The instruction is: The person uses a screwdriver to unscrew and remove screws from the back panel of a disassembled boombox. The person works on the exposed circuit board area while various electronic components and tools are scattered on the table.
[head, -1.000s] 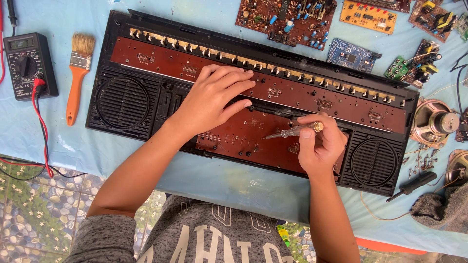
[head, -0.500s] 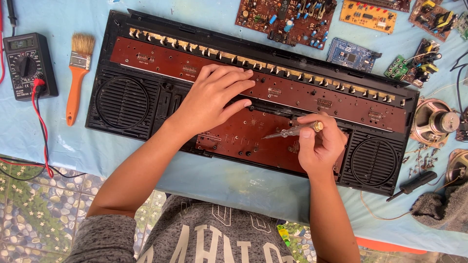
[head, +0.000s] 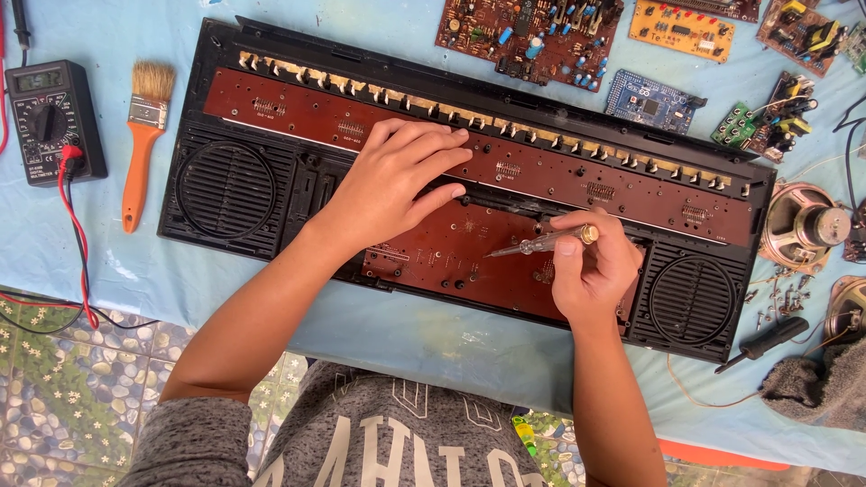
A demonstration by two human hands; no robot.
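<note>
A long black electronic keyboard case [head: 225, 194] lies open on the table, with brown circuit boards [head: 577, 176] inside and a round speaker grille at each end. My left hand [head: 397, 180] rests flat on the boards near the middle, fingers spread. My right hand [head: 591, 271] grips a thin screwdriver [head: 541, 242] with a brass end cap. Its tip points left and touches the lower brown board [head: 451, 261].
A black multimeter [head: 50, 117] with red lead and an orange-handled brush [head: 144, 135] lie at the left. Several loose circuit boards [head: 528, 36] sit along the far edge. A loose speaker [head: 803, 225], small screws, a black-handled tool [head: 767, 343] and a grey cloth [head: 816, 383] are at the right.
</note>
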